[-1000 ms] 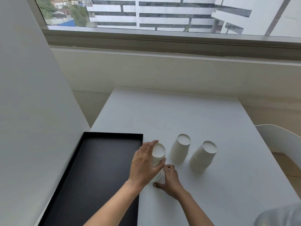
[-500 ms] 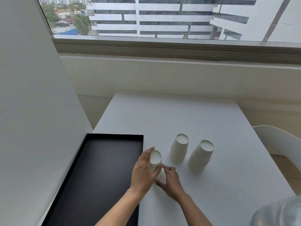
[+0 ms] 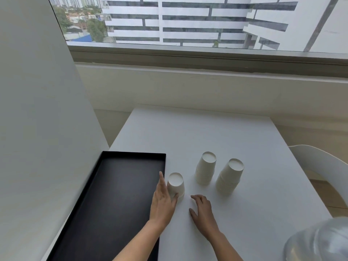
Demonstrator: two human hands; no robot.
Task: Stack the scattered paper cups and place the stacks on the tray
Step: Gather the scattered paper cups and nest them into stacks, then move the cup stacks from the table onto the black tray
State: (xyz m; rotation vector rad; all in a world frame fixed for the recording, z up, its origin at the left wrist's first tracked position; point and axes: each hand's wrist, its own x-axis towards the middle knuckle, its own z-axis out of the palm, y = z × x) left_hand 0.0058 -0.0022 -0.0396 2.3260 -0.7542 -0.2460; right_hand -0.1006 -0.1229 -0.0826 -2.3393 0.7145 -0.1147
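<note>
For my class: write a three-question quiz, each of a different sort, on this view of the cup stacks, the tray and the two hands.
1. True or false: the black tray holds a stack.
2. How many paper cup stacks stand on the white table?
3. Which hand touches the nearest stack: A left hand, B right hand, C both?

Key: 1 false. 2 three, all upside down: nearest, middle stack, right stack. 3 A.

Three stacks of upside-down white paper cups (image 3: 205, 169) stand on the white surface (image 3: 197, 132), right of an empty black rectangular tray (image 3: 113, 194). The left hand (image 3: 162, 202) touches the nearest stack (image 3: 175, 184); the right hand (image 3: 202, 211) rests open beside it.
</note>
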